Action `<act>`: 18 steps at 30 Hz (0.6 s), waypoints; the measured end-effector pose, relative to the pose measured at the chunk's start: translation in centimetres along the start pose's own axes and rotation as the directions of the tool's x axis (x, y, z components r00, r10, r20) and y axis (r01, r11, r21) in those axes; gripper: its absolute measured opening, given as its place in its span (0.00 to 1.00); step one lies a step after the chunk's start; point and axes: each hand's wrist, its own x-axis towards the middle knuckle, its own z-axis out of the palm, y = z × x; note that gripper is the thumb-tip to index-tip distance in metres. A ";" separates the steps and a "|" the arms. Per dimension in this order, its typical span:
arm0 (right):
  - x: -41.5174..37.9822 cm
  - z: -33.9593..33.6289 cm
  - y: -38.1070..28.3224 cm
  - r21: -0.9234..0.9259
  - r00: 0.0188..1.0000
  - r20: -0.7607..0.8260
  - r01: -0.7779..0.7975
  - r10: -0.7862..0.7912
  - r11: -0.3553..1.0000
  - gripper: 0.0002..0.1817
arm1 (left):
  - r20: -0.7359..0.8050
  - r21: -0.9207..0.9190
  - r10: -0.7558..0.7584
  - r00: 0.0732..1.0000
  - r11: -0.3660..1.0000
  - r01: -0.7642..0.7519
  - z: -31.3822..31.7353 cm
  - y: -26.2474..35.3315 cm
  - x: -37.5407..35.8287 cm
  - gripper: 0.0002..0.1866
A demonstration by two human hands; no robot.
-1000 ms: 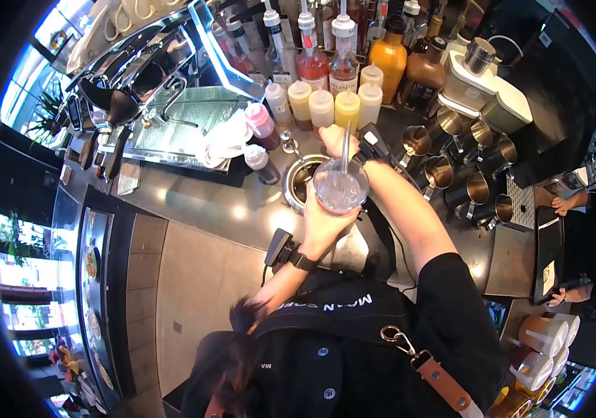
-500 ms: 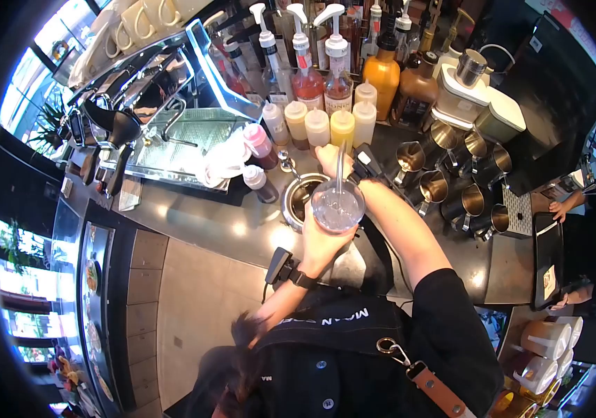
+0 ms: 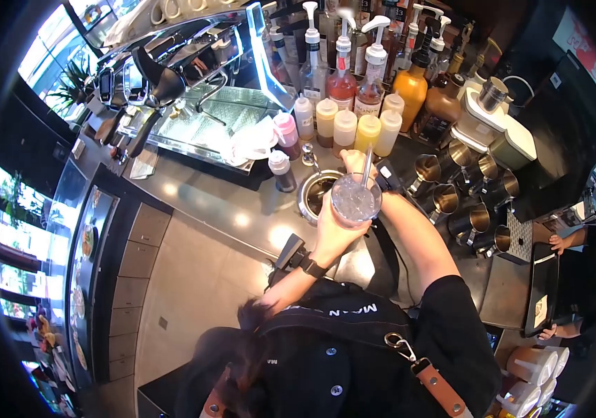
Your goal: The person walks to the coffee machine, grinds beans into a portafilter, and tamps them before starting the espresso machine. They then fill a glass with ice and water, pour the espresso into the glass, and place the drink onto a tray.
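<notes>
My left hand (image 3: 337,240) is wrapped round a clear cup (image 3: 355,198), which holds clear liquid and what looks like ice. A slim shiny metal tube (image 3: 367,167) comes down over the cup's mouth from behind. Beyond the cup, my right hand (image 3: 353,161) is closed close beside this tube; the cup partly covers it, and I cannot tell what its fingers grip. Left of the cup sits a round metal-rimmed well (image 3: 306,203) in the counter, with a small metal tap (image 3: 310,156) behind it.
Squeeze bottles (image 3: 344,128) and pump syrup bottles (image 3: 342,82) line the back. Several steel pitchers (image 3: 444,200) stand at the right. An espresso machine (image 3: 193,76) is at the left. A co-worker's hand (image 3: 558,243) holds a dark tray (image 3: 540,282) at the far right.
The view has shifted, so the counter items appear farther right. The cup has moved slightly left relative to the metal tube. Both hands keep their places around it, and the co-worker's tray tilts differently.
</notes>
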 end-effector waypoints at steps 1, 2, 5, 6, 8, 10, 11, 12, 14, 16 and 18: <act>0.1 0.2 0.3 0.058 1.000 -0.019 -0.023 0.025 0.998 0.10 | 0.006 -0.032 0.014 1.000 0.999 -0.013 -0.1 0.0 0.0 0.42; 0.6 -0.1 1.0 0.076 0.999 0.007 0.042 -0.043 0.996 0.09 | 0.005 -0.052 0.023 1.000 0.998 -0.023 0.0 -0.1 -0.1 0.41; 2.6 -0.4 2.2 0.091 0.977 0.063 0.198 -0.204 0.976 0.04 | 0.003 -0.079 0.042 0.999 0.996 -0.042 0.0 -0.3 -0.1 0.41; 3.0 -0.5 2.1 0.087 0.975 0.068 0.205 -0.211 0.975 0.04 | 0.010 -0.041 0.047 0.999 0.998 -0.047 -0.2 -0.1 -0.1 0.41; 3.1 -0.6 2.0 0.081 0.971 0.090 0.216 -0.223 0.973 0.04 | 0.024 0.029 0.046 0.999 0.998 -0.046 -0.3 0.5 -0.2 0.43; 3.5 -0.4 1.9 0.089 0.977 0.100 0.180 -0.189 0.980 0.05 | 0.020 0.030 0.034 0.999 0.999 -0.034 -0.2 0.1 -0.2 0.44; 3.9 -0.4 1.8 0.104 0.979 0.115 0.159 -0.171 0.982 0.05 | 0.020 0.033 0.040 0.999 0.999 -0.041 -0.1 0.0 -0.1 0.44; 4.0 -0.3 1.8 0.119 0.980 0.128 0.138 -0.153 0.983 0.06 | 0.021 0.037 0.048 0.999 0.998 -0.049 -0.1 0.0 -0.1 0.44; 4.1 -0.4 1.7 0.131 0.983 0.131 0.114 -0.131 0.985 0.07 | 0.014 -0.031 0.021 1.000 0.999 -0.021 0.0 0.2 -0.1 0.42; 4.1 -0.2 1.8 0.126 0.984 0.133 0.099 -0.115 0.987 0.07 | 0.013 -0.065 0.012 1.000 0.998 -0.011 0.1 0.2 -0.1 0.41; 4.1 0.1 1.8 0.092 0.988 0.122 0.083 -0.094 0.992 0.05 | 0.008 -0.069 0.016 1.000 0.998 -0.016 0.1 0.2 -0.1 0.41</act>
